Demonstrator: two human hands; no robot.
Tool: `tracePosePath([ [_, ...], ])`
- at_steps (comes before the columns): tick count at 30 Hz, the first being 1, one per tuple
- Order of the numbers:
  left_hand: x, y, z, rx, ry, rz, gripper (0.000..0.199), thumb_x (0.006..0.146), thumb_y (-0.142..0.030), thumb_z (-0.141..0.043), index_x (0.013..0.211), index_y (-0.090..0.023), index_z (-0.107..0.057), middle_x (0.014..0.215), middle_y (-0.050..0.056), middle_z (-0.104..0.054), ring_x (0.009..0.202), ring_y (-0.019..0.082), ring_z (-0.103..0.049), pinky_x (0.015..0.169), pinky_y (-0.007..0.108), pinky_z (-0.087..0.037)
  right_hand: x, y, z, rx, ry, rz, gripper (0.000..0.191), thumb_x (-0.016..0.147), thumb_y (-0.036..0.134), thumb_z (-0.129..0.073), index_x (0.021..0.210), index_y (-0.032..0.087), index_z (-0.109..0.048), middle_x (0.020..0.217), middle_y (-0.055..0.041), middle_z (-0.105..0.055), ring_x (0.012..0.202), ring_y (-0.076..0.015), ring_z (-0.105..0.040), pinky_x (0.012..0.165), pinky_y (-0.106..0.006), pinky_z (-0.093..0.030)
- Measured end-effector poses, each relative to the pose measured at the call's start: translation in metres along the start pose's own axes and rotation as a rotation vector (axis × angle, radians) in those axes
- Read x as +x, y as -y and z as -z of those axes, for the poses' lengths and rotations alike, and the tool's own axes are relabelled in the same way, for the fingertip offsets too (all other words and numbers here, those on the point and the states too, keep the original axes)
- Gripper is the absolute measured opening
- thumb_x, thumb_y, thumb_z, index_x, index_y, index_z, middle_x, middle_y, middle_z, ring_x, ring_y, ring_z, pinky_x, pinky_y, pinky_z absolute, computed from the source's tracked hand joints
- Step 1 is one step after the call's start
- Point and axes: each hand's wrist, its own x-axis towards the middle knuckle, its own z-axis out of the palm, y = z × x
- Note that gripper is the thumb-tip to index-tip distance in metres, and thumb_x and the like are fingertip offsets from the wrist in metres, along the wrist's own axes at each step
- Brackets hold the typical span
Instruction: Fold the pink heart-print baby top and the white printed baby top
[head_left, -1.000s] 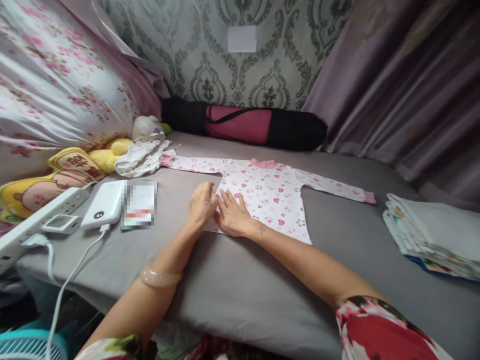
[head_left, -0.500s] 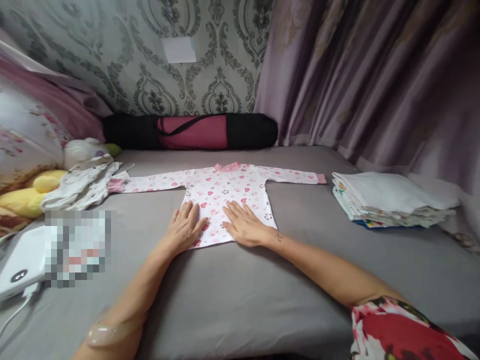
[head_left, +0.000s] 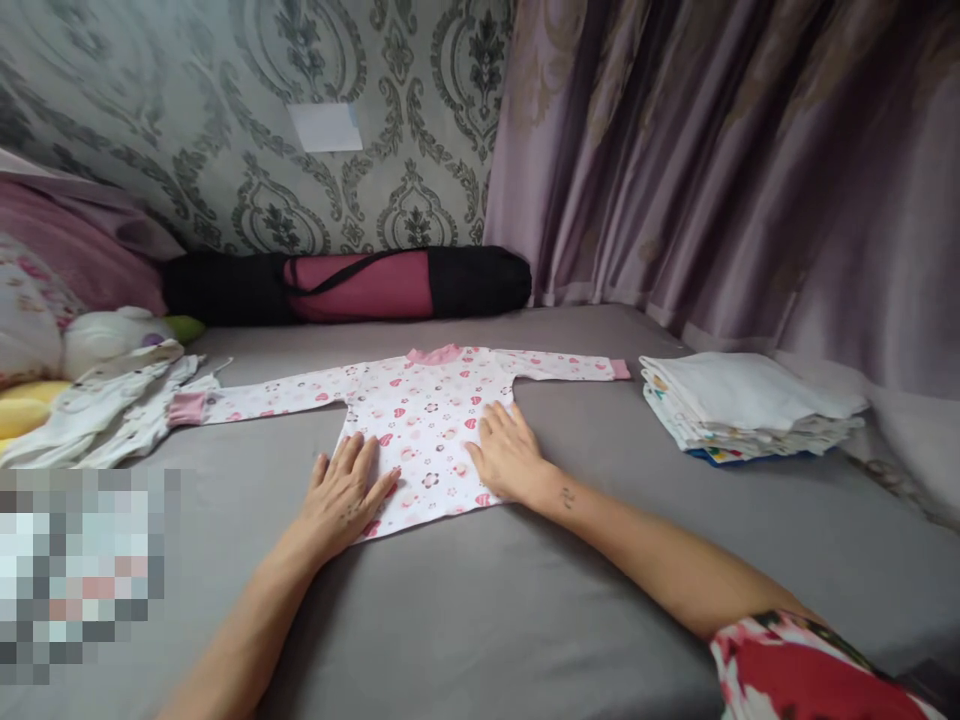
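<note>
A small long-sleeved shirt [head_left: 427, 430], white with pink hearts and flowers, lies spread flat with both sleeves stretched out sideways. Its collar and cuffs are pink, and the collar points away from me. My left hand [head_left: 343, 492] rests flat on the lower left side of the shirt, fingers spread. On the lower right side lies my right hand [head_left: 506, 452], also flat with its fingers apart. Neither hand grips the cloth. The left cuff touches a heap of white clothing [head_left: 112, 400].
The shirt lies on a grey sheet [head_left: 465, 620]. To the right is a stack of folded white cloths [head_left: 750, 395]. A black and maroon long bag [head_left: 360, 285] lies along the wall. Plush toys [head_left: 112, 335] and a blurred-out item [head_left: 82, 570] are at left; a curtain [head_left: 637, 150] hangs at right.
My hands have moved apart, the right one outward to the shirt's right side and the left one to its left edge. The view has shifted a little to the right.
</note>
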Motion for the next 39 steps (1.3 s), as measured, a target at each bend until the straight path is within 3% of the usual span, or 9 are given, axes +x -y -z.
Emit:
tracePosePath([
  [5, -0.001, -0.001, 0.000, 0.029, -0.011, -0.020, 0.064, 0.095, -0.049, -0.025, 0.150, -0.015, -0.030, 0.157, 0.014, -0.026, 0.146, 0.029, -0.018, 0.115, 0.053, -0.016, 0.052, 0.031, -0.017, 0.193, 0.013, 0.269, 0.059, 0.099, 0.042, -0.025, 0.146, 0.009, -0.036, 0.157, -0.0149, -0.024, 0.145, -0.0265, -0.019, 0.118, -0.046, -0.010],
  [9, -0.001, -0.001, 0.000, 0.050, -0.021, -0.017, 0.064, 0.095, -0.048, -0.025, 0.150, -0.015, -0.031, 0.157, 0.013, -0.027, 0.146, 0.028, -0.019, 0.115, 0.052, -0.017, 0.067, 0.028, -0.027, 0.233, 0.050, 0.325, 0.060, 0.099, 0.047, -0.023, 0.149, 0.015, -0.031, 0.159, -0.0110, -0.016, 0.147, -0.0250, -0.012, 0.118, -0.047, -0.007],
  [17, -0.002, -0.002, 0.004, 0.066, 0.033, -0.033, 0.066, 0.094, -0.047, -0.024, 0.149, -0.012, -0.031, 0.158, 0.013, -0.023, 0.147, 0.029, -0.014, 0.116, 0.053, -0.015, 0.038, -0.037, -0.017, 0.188, 0.034, 0.061, 0.065, 0.099, 0.051, -0.021, 0.151, 0.012, -0.027, 0.159, -0.0134, -0.017, 0.147, -0.0264, -0.010, 0.118, -0.046, -0.003],
  [26, 0.001, 0.014, -0.007, 0.078, -0.008, -0.087, 0.059, 0.093, -0.044, -0.027, 0.144, -0.019, -0.041, 0.154, 0.011, -0.034, 0.145, 0.030, -0.023, 0.111, 0.056, -0.024, -0.014, -0.059, 0.000, 0.213, 0.129, 0.100, 0.064, 0.099, 0.047, -0.025, 0.153, 0.014, -0.023, 0.160, -0.0105, -0.014, 0.147, -0.0243, -0.009, 0.119, -0.043, -0.006],
  [28, 0.003, 0.018, -0.011, 0.069, -0.043, -0.118, 0.056, 0.093, -0.040, -0.026, 0.142, -0.022, -0.045, 0.151, 0.010, -0.039, 0.142, 0.030, -0.030, 0.110, 0.057, -0.026, -0.010, -0.069, 0.015, 0.246, 0.206, 0.146, 0.061, 0.095, 0.045, -0.036, 0.149, 0.018, -0.033, 0.158, -0.0099, -0.023, 0.145, -0.0261, -0.019, 0.117, -0.043, -0.015],
  [31, 0.005, 0.017, -0.012, 0.068, -0.125, -0.120, 0.053, 0.093, -0.038, -0.026, 0.136, -0.023, -0.051, 0.146, 0.011, -0.047, 0.135, 0.031, -0.041, 0.109, 0.058, -0.028, 0.017, -0.091, 0.038, 0.377, 0.309, 0.195, 0.039, 0.089, 0.036, -0.047, 0.120, 0.021, -0.065, 0.131, -0.0071, -0.061, 0.119, -0.0253, -0.056, 0.099, -0.035, -0.041],
  [34, 0.007, 0.008, -0.009, 0.102, -0.152, -0.061, 0.052, 0.092, -0.041, -0.028, 0.132, -0.023, -0.055, 0.143, 0.011, -0.050, 0.131, 0.029, -0.044, 0.109, 0.054, -0.029, 0.055, -0.118, 0.053, 0.628, 0.203, 0.010, 0.034, 0.091, 0.036, -0.045, 0.096, 0.017, -0.072, 0.099, -0.0047, -0.073, 0.086, -0.0180, -0.066, 0.078, -0.026, -0.049],
  [37, 0.007, -0.001, -0.003, 0.134, -0.123, -0.014, 0.056, 0.091, -0.043, -0.029, 0.135, -0.020, -0.052, 0.143, 0.012, -0.048, 0.133, 0.029, -0.042, 0.110, 0.051, -0.028, 0.084, -0.147, 0.056, 0.609, -0.166, -0.496, 0.032, 0.092, 0.031, -0.044, 0.099, 0.019, -0.072, 0.098, -0.0029, -0.073, 0.088, -0.0165, -0.066, 0.077, -0.023, -0.048],
  [39, 0.007, -0.004, 0.000, 0.142, -0.089, 0.000, 0.058, 0.091, -0.042, -0.027, 0.140, -0.019, -0.048, 0.145, 0.012, -0.046, 0.134, 0.029, -0.041, 0.111, 0.050, -0.027, 0.092, -0.166, 0.054, 0.546, -0.266, -0.651, 0.036, 0.092, 0.026, -0.039, 0.109, 0.017, -0.070, 0.108, -0.0073, -0.071, 0.101, -0.0207, -0.065, 0.082, -0.026, -0.047],
])
